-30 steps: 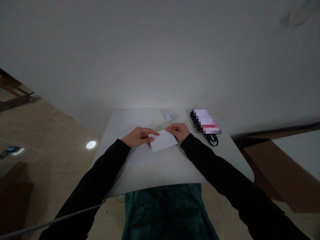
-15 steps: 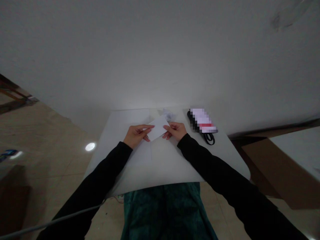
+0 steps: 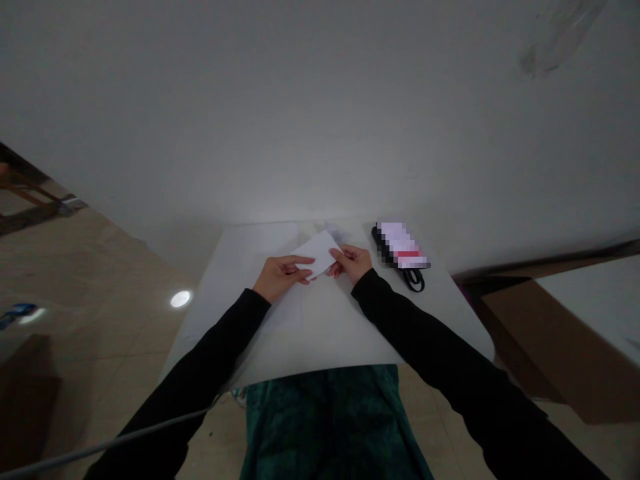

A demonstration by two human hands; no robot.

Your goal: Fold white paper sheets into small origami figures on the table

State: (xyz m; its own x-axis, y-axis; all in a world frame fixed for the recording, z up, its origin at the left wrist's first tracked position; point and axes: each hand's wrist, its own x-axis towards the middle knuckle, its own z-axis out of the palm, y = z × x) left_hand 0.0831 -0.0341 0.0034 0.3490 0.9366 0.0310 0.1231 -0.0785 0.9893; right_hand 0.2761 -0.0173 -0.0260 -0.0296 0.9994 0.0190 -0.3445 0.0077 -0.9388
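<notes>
A small white piece of paper (image 3: 320, 248), perhaps folded, is held tilted above the table between both hands. My left hand (image 3: 280, 275) pinches its lower left edge, the thumb below and the index finger stretched along it. At the right side, my right hand (image 3: 353, 263) grips it with the thumb on top and fingers underneath. Behind the paper lies a clear, crumpled, plastic-looking thing (image 3: 337, 231), partly hidden. Under and left of my left hand, a large white sheet (image 3: 250, 250) lies flat on the table.
The white table (image 3: 350, 340) stands against a grey wall (image 3: 320, 120). On its right rests a phone-like thing (image 3: 400, 243), blurred out, with a black strap (image 3: 414, 279). A cardboard box (image 3: 560, 340) stands right of the table. A grey cable (image 3: 150, 430) crosses by my left sleeve.
My left hand has shifted slightly right along the paper's lower edge, toward my right hand. The right hand keeps its grip. The view has moved a little.
</notes>
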